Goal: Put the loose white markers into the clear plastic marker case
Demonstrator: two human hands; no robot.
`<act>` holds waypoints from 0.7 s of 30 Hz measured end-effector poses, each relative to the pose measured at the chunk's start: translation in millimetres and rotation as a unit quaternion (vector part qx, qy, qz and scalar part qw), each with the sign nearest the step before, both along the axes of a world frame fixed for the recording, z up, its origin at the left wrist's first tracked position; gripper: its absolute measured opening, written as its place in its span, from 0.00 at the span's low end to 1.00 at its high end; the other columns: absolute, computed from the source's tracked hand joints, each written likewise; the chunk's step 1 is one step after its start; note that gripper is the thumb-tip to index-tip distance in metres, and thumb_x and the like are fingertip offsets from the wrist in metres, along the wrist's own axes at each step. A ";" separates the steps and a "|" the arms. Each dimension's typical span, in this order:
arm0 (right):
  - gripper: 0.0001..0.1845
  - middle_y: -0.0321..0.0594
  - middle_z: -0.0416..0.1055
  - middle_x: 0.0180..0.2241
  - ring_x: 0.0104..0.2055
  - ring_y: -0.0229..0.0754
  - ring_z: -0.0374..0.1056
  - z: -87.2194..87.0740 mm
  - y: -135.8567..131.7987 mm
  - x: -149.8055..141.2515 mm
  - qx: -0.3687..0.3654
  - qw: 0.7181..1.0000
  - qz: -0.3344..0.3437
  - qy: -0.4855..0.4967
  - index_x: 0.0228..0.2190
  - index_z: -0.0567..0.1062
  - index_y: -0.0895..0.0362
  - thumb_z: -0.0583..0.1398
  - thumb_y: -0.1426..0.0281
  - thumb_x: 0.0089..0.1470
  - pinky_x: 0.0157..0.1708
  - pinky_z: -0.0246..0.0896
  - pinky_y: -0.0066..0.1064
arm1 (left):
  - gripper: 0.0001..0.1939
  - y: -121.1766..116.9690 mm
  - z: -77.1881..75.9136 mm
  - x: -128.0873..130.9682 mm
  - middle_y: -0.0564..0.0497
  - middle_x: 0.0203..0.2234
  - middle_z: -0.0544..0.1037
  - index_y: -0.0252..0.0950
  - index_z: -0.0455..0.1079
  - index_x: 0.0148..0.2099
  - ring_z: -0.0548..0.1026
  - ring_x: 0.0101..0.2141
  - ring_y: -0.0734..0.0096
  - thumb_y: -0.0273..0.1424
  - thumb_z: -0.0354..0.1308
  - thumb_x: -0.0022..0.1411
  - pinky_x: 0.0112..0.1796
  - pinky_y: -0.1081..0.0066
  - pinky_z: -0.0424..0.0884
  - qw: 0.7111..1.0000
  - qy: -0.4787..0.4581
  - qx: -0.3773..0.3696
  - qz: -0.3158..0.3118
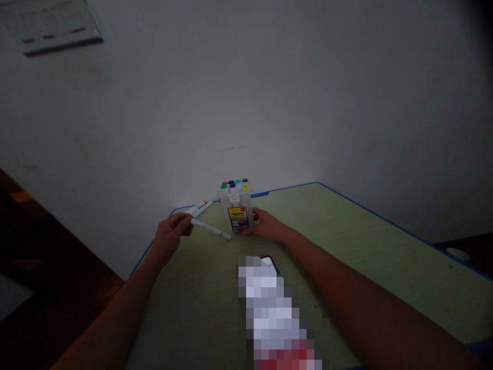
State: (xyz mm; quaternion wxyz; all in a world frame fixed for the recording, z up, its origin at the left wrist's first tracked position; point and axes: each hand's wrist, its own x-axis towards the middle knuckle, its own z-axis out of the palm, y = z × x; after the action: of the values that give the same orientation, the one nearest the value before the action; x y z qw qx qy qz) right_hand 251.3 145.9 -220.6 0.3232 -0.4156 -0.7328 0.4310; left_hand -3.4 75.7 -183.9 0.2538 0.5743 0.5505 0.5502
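Note:
Between the fingers of my left hand (174, 230) is one end of a white marker (211, 228), which slants down to the right over the table. My right hand (265, 225) grips the lower right side of a clear plastic marker case (226, 208) with a yellow and blue label. Several markers stand upright in the case, their green, purple, yellow, blue and dark cap ends showing at the top. Behind my left hand, more white markers (203, 208) lie on the table close to the wall.
The light green table (370, 257) has a blue edge and stands against a grey wall (269, 103). A phone (270, 263) lies in front of the case, mostly covered by a pixelated patch. A framed sheet (57, 28) hangs at upper left.

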 end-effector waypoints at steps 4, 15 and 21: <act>0.34 0.46 0.70 0.43 0.43 0.46 0.68 1.4 -0.9 -0.4 -0.010 1.000 -0.002 -0.007 0.46 0.66 0.60 0.68 0.71 0.33 0.45 0.61 0.37 | 0.16 0.7 0.5 1.2 0.54 0.18 0.69 0.31 0.68 0.32 0.66 0.21 0.76 0.39 0.61 0.46 0.25 0.74 0.64 1.000 0.014 0.002 -0.001; 0.32 0.44 0.71 0.42 0.43 0.46 0.68 6.2 -5.4 -0.8 -0.008 1.000 -0.005 -0.002 0.44 0.67 0.58 0.68 0.72 0.33 0.45 0.61 0.37 | 0.15 -0.2 -1.0 4.2 0.55 0.17 0.68 0.32 0.68 0.31 0.65 0.21 0.76 0.39 0.61 0.46 0.24 0.74 0.62 0.998 0.069 -0.007 -0.011; 0.33 0.43 0.71 0.42 0.44 0.46 0.68 2.6 -2.6 0.0 0.001 1.000 -0.009 -0.015 0.44 0.67 0.58 0.68 0.69 0.33 0.45 0.61 0.38 | 0.15 -0.4 0.3 3.1 0.54 0.19 0.70 0.32 0.69 0.31 0.66 0.21 0.76 0.38 0.62 0.45 0.25 0.74 0.63 0.998 0.060 -0.009 -0.016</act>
State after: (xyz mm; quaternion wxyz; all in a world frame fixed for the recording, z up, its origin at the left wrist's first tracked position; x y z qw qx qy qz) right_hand 251.3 143.4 -218.0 0.3165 -0.4281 -0.7346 0.4207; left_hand -0.3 75.3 -183.6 0.2346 0.6126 0.5606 0.5054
